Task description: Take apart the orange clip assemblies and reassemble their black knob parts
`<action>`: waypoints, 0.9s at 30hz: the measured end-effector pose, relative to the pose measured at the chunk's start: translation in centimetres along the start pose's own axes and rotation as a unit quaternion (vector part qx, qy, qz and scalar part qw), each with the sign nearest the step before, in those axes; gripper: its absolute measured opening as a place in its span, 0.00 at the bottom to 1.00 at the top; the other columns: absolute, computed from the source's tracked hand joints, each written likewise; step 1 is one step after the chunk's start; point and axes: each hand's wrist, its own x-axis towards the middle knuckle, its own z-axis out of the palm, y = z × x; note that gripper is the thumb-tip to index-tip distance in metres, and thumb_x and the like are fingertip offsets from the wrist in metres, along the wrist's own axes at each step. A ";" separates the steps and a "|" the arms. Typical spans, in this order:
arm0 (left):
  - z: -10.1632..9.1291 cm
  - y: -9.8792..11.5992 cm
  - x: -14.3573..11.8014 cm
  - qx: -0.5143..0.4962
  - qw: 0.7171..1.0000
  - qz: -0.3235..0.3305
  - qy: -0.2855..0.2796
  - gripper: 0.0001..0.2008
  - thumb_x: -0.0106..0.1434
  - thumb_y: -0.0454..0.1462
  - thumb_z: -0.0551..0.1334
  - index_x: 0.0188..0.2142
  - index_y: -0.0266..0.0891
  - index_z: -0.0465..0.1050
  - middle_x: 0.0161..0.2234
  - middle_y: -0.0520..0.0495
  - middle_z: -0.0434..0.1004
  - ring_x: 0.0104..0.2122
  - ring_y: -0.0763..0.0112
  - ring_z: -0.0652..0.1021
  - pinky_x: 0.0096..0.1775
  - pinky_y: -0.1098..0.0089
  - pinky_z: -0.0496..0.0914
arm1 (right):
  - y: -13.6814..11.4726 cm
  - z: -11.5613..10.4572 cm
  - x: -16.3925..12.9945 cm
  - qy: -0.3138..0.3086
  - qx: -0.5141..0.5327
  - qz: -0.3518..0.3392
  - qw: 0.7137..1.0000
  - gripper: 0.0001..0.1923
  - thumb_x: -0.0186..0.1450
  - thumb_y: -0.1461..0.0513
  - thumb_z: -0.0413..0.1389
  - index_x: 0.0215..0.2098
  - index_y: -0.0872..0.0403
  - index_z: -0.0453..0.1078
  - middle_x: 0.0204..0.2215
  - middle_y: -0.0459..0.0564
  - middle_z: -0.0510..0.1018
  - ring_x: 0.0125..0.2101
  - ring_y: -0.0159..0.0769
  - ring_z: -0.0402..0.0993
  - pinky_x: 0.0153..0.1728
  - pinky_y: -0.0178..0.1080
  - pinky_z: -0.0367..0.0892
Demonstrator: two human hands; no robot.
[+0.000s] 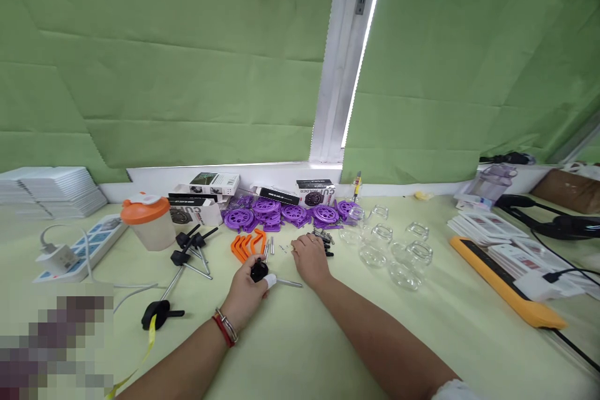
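My left hand [246,292] grips a small black knob with a metal rod [287,282] sticking out to the right; one fingertip is wrapped in white. My right hand [309,257] rests palm down on the table, fingers reaching toward small screws [284,249] and black springs [324,237]. Orange curved plastic pieces [247,244] lie just beyond my left hand. Purple round wheel parts [281,214] are heaped behind them.
Several clear glass jars [398,255] stand to the right. An orange-lidded cup [149,222], black knobbed rods [192,250], small boxes [212,184], a white power strip [89,247] at left and an orange power strip [506,287] at right share the table.
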 end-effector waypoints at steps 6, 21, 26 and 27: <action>-0.8 -0.2 0.8 -0.053 0.998 0.037 0.002 0.20 0.48 0.35 0.64 0.41 0.41 0.65 0.34 0.52 0.65 0.28 0.75 0.67 0.26 0.75 0.63 | 0.3 0.3 0.2 -0.025 0.005 0.009 1.000 0.07 0.63 0.63 0.51 0.34 0.52 0.72 0.33 0.50 0.74 0.38 0.39 0.61 0.42 0.40 0.50; -1.4 0.0 1.5 -0.253 0.966 0.048 -0.019 0.15 0.59 0.47 0.55 0.36 0.38 0.68 0.30 0.50 0.68 0.25 0.74 0.70 0.24 0.73 0.63 | 0.3 -0.8 -1.4 -0.029 0.061 -0.002 0.998 0.07 0.58 0.68 0.52 0.31 0.54 0.71 0.31 0.50 0.75 0.37 0.38 0.62 0.40 0.40 0.49; -1.5 0.0 1.4 -0.227 0.973 0.032 -0.026 0.07 0.54 0.38 0.60 0.32 0.38 0.69 0.30 0.51 0.68 0.25 0.75 0.70 0.24 0.74 0.62 | 0.0 -1.3 -1.5 -0.037 0.062 -0.024 0.997 0.08 0.60 0.65 0.51 0.32 0.53 0.72 0.31 0.50 0.74 0.37 0.39 0.61 0.40 0.41 0.48; -1.4 0.1 1.4 -0.228 0.973 0.029 -0.026 0.06 0.52 0.36 0.60 0.31 0.37 0.69 0.30 0.51 0.69 0.25 0.75 0.70 0.24 0.74 0.62 | -0.1 -1.4 -1.5 -0.040 0.064 -0.031 0.997 0.08 0.60 0.65 0.51 0.31 0.53 0.73 0.30 0.50 0.74 0.36 0.38 0.61 0.39 0.41 0.48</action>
